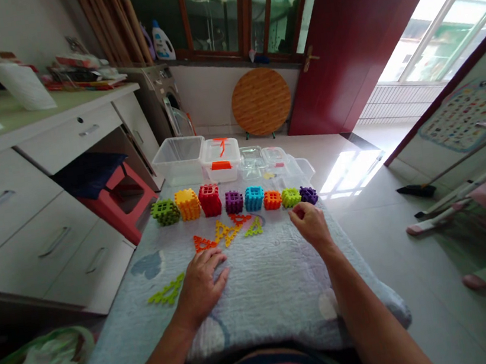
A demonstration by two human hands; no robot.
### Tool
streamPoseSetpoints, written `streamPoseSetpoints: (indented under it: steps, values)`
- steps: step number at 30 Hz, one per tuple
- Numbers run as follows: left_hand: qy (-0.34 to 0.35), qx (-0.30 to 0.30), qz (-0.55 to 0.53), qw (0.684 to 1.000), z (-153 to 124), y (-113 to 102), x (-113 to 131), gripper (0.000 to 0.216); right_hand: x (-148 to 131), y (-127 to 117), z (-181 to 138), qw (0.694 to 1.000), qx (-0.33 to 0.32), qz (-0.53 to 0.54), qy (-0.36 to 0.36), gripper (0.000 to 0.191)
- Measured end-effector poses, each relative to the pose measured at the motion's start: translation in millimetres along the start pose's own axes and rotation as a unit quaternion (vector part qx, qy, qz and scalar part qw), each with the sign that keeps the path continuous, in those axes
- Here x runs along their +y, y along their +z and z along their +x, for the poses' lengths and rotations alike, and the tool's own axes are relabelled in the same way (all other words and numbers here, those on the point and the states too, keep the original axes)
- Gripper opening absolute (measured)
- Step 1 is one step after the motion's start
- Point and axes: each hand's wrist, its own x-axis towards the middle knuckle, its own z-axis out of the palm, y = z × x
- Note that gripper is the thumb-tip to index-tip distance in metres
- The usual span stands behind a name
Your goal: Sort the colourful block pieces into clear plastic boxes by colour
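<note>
My left hand (203,281) lies on the cloth with its fingers spread, holding nothing visible. Its fingertips are close to an orange triangular piece (204,243), and a green flat piece (167,291) lies to its left. My right hand (311,224) is closed, just in front of a lime cube (291,197) and a dark purple cube (308,195) at the row's right end. Whatever its fingers may hold is hidden. Leftward along the row stand an orange cube (273,200), a blue one (255,198), a purple one (233,201), and red (210,200), yellow (187,205) and green blocks (165,212).
Yellow pieces (226,232) and a lime triangle (254,227) lie mid-table. Behind the row are a clear bin (180,160), a lidded box (221,160) and a clear container (252,161). A red stool (115,202) stands left of the table (274,285).
</note>
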Motion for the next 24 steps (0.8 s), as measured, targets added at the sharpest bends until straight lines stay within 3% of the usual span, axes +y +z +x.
streamPoseSetpoints:
  steps: [5, 11, 18, 24]
  values:
    - [-0.009, -0.009, -0.010, 1.000, 0.8, -3.8, 4.4, 0.017, -29.0, 37.9, -28.7, 0.994, -0.075, 0.039, -0.071, 0.013]
    - [-0.015, -0.003, -0.021, 1.000, 2.6, -4.9, 7.0, 0.014, -39.6, 47.1, -38.8, 0.964, -0.167, -0.029, -0.206, 0.049]
    - [-0.012, 0.011, -0.045, 0.999, 4.4, -15.8, 15.3, 0.011, -41.2, 45.7, -37.5, 0.965, -0.183, -0.028, -0.185, 0.043]
    - [-0.007, 0.074, -0.046, 0.996, 5.1, -19.3, 23.5, 0.012, -36.4, 47.0, -37.2, 0.970, -0.163, -0.016, -0.180, 0.032]
